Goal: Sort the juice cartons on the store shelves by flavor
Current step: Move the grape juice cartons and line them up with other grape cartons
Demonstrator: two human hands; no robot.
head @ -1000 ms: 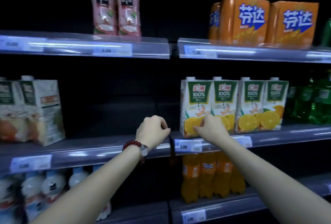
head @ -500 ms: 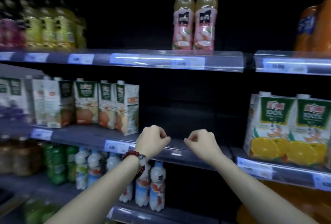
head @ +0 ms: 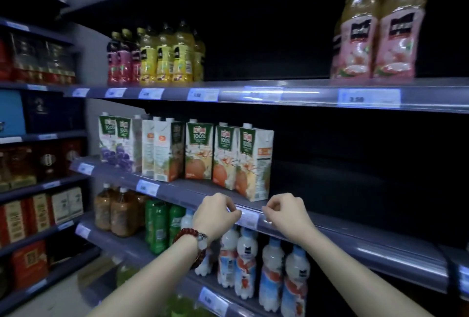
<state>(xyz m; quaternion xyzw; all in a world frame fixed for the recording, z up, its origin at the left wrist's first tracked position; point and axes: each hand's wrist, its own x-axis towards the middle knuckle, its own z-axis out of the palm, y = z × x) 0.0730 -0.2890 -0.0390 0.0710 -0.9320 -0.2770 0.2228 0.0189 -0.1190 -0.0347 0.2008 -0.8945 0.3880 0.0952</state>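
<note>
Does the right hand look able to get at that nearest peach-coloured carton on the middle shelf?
Probably yes. The right hand hovers at the shelf edge just below and right of the nearest carton, holding nothing, and the shelf beside the carton is bare.

1. The middle shelf (head: 355, 225) lies bare right of the juice cartons (head: 228, 159), giving open reach.
2. The cartons stand packed, touching, at its left.
3. The upper shelf (head: 304, 96) caps the room overhead.

White juice cartons (head: 198, 150) with green labels, pink bottles (head: 378, 37), dark red bead bracelet (head: 189, 234).
</note>
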